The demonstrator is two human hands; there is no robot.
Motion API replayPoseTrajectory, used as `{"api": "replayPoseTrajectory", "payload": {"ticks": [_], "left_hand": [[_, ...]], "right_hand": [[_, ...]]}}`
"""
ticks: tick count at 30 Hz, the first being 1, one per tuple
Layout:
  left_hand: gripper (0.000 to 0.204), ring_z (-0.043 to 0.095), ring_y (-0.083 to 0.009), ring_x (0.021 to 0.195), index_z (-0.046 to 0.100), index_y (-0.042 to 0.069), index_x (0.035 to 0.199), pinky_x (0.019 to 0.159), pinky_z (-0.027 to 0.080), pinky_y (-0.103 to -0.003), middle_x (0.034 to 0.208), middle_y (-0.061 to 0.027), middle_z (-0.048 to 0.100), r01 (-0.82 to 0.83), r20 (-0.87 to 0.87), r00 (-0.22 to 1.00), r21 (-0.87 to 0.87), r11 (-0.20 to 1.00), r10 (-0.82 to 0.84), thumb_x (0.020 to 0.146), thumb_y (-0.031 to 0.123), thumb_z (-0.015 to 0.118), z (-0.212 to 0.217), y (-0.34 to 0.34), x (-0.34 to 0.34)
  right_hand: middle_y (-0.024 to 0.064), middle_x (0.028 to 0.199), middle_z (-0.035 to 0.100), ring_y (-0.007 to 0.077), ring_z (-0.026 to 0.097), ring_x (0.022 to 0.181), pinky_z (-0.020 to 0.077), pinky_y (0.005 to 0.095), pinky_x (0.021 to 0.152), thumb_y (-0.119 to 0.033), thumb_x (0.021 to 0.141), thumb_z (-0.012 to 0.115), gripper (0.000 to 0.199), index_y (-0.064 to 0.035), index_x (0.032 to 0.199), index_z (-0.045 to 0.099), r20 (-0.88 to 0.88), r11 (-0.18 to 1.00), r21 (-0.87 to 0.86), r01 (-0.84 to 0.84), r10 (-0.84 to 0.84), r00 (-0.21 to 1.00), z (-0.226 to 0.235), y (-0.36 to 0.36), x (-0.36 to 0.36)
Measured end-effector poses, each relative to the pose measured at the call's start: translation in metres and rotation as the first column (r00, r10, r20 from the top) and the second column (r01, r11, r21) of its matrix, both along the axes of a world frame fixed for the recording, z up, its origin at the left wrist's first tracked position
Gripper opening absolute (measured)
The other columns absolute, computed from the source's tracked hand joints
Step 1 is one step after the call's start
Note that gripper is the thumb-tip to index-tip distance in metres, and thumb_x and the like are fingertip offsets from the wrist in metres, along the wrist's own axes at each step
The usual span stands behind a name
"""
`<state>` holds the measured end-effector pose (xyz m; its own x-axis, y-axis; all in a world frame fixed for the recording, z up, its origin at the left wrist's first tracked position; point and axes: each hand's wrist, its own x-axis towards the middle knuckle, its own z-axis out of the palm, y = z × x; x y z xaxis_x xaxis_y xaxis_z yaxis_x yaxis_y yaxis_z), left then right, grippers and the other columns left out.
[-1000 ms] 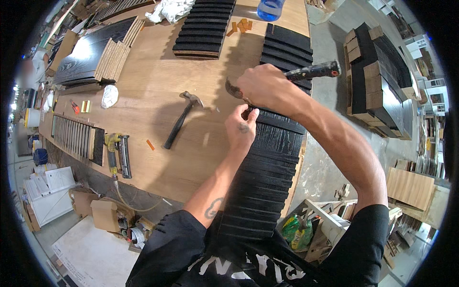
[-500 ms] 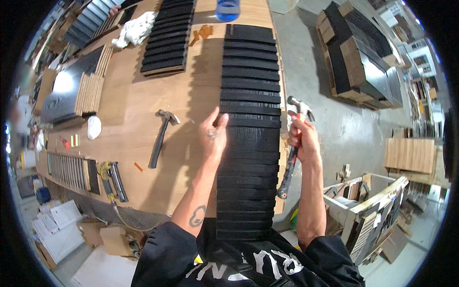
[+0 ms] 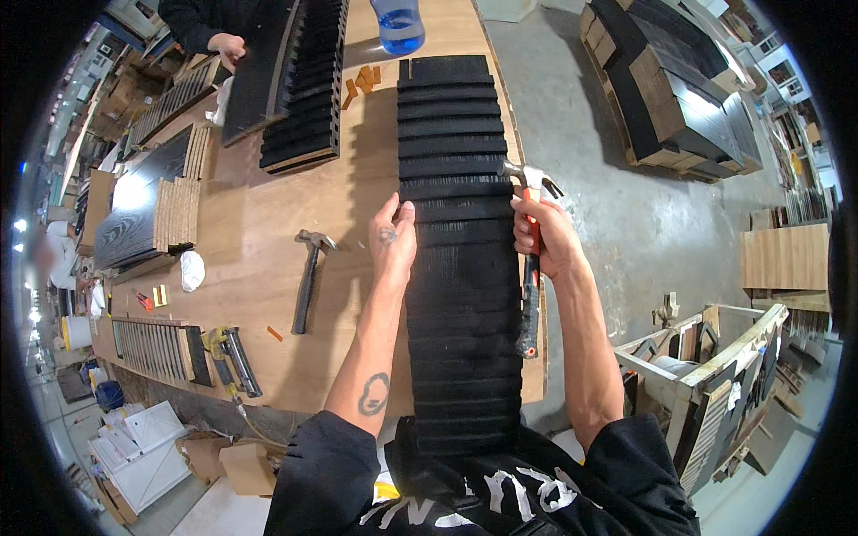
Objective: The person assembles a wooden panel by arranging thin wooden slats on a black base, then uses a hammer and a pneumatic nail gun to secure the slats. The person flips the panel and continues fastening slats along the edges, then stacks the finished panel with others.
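A long black slatted panel lies lengthwise before me, its near end against my black shirt. At its left edge, my left hand grips the panel, thumb up beside a slat. My right hand is closed round a claw hammer with a red and black handle. The hammer's metal head is level with the panel's right edge, by the upper slats; I cannot tell if it touches. A second claw hammer, dark-handled, lies on the wooden table to the left of my left hand.
More black slatted panels lie at the far left, where another person's hand shows. A blue-tinted bottle and orange-brown pieces stand beyond. A nail gun lies near left. Stacked boards sit on the floor right.
My right hand has brought the hammer left and up, against or near the panel's edge. The view has shifted slightly. At the far left, the other person and a dark panel have come into view.
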<state>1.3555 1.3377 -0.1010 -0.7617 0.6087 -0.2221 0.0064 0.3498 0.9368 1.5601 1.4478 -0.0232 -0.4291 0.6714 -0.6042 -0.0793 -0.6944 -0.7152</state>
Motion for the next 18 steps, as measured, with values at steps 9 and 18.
{"api": "replayPoseTrajectory", "payload": {"ticks": [9,18], "left_hand": [[0.039,0.066,-0.0262,0.116,0.062,-0.007,0.131,0.1,0.049,-0.035,0.127,-0.0216,0.068,-0.048,0.028,0.999,0.045,0.998,0.047,0.103,0.019,0.061,0.021,0.009,-0.01],[0.045,0.063,-0.034,0.122,0.06,-0.008,0.133,0.107,0.045,-0.037,0.132,-0.0254,0.065,-0.035,0.018,0.999,0.113,0.993,0.033,0.102,0.024,0.06,0.008,0.041,-0.022]], "right_hand": [[-0.003,0.064,0.044,0.0075,0.037,0.047,0.0294,0.0241,0.044,-0.012,0.098,0.057,0.028,-0.0058,0.125,0.058,-0.009,0.999,0.028,0.017,-0.017,1.0,0.0,0.016,-0.003],[-0.0039,0.065,0.041,0.0071,0.035,0.047,0.0282,0.0246,0.044,-0.011,0.094,0.059,0.031,-0.005,0.125,0.057,0.028,0.997,0.037,-0.068,0.067,0.997,-0.008,0.044,-0.009]]}}
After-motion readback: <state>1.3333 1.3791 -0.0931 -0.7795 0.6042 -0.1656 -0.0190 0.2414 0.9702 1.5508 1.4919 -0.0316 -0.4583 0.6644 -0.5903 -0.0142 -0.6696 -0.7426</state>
